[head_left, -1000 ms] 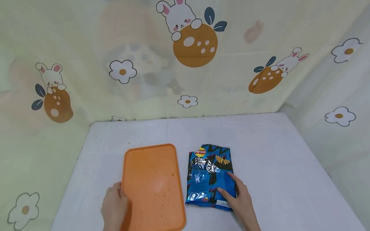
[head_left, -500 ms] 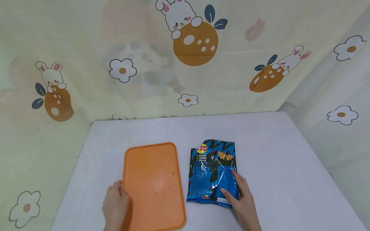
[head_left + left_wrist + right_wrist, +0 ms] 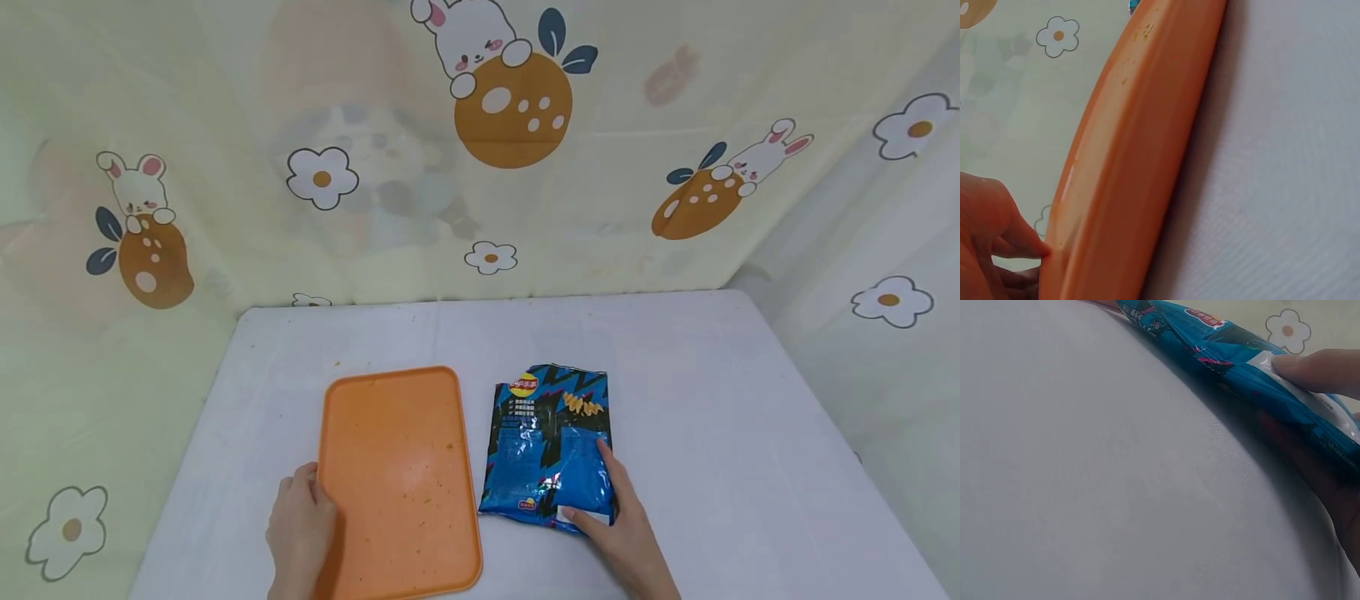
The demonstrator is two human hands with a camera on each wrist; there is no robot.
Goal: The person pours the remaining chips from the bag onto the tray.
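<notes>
An orange tray [image 3: 397, 483] lies on the table left of centre, with small crumbs on its surface. My left hand [image 3: 300, 527] grips the tray's left rim; in the left wrist view the thumb and fingers [image 3: 1019, 240] meet the rim near its end. Right of the tray is a blue and black chip bag [image 3: 517, 458], its top left corner torn away. At the bag's lower right corner my right hand [image 3: 626, 525] holds it, thumb on the white label. The right wrist view shows the thumb [image 3: 1316, 370] on top and part of the hand in shadow under the bag.
A white-covered table [image 3: 712, 433] extends around both things, with a few tiny crumbs near its back left. A pale curtain [image 3: 375, 250] printed with rabbits and flowers hangs behind the table and along its sides.
The bag shifted up and to the right, then slightly back down and left with my right hand. My right thumb now lies lower, on the white label. The left hand stays at the tray.
</notes>
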